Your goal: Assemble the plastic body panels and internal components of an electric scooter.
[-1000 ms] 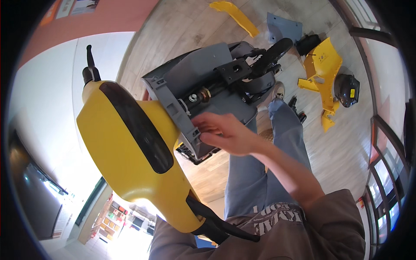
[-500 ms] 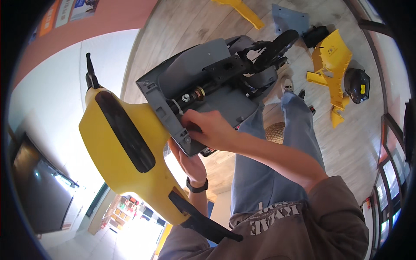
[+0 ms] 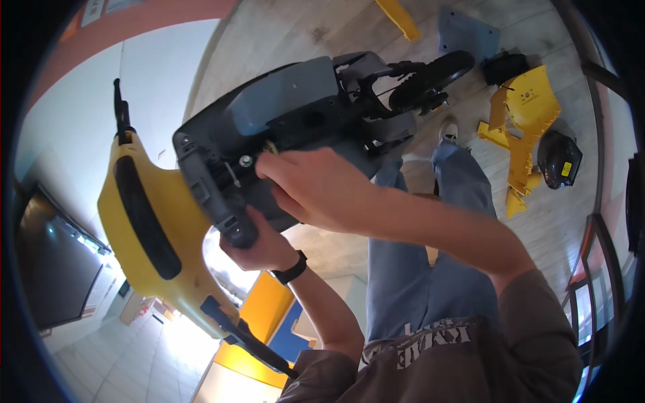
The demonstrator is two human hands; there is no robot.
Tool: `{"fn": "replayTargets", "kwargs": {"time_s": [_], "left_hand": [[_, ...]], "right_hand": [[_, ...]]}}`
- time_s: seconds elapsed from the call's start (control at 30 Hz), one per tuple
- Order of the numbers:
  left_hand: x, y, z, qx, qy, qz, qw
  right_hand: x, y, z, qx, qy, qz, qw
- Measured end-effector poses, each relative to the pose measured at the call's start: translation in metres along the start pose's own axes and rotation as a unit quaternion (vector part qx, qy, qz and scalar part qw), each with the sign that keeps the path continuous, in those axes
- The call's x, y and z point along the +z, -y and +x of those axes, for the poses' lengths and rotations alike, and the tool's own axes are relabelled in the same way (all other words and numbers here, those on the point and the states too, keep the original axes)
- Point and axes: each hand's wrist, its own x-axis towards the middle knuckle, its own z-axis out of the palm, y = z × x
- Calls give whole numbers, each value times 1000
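Shell edge (image 3: pixel 207 189) sits in left hand (image 3: pixel 263 250), right hand (image 3: pixel 326 188) over cavity (image 3: pixel 230 149).

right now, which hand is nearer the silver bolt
Right. The right hand has its curled fingers just beside the silver bolt, to its right in the picture. The left hand is farther, below it, gripping the grey panel's edge.

The left hand (image 3: pixel 261 250) grips a grey housing (image 3: pixel 285 97); the right hand (image 3: pixel 322 189) curls beside a silver bolt (image 3: pixel 246 161).
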Motion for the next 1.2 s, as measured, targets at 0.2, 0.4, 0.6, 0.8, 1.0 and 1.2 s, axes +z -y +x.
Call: {"fn": "replayTargets", "kwargs": {"time_s": [0.2,0.4,0.6,0.8,1.0,1.2], "left_hand": [[-2,-10,12,-15,-2,118,993],[7,-16,6,-53,-43,46,997],[13,-13,6,-80,-73,93,990],[16,-14,5,-87,-90,48,991],[11,-13,-1,-133,-89,41,986],[7,-6,-9,-109,-77,15,991]], "right_hand": [[-38,-15,64,-128,-75,-101,984],[-26,-27,101,-137,-39,-179,973],[-9,-27,115,-127,36,-179,975],[3,-26,135,-186,67,-188,962],[14,-26,153,-342,64,-228,909],[38,-24,178,-474,121,-279,826]]}}
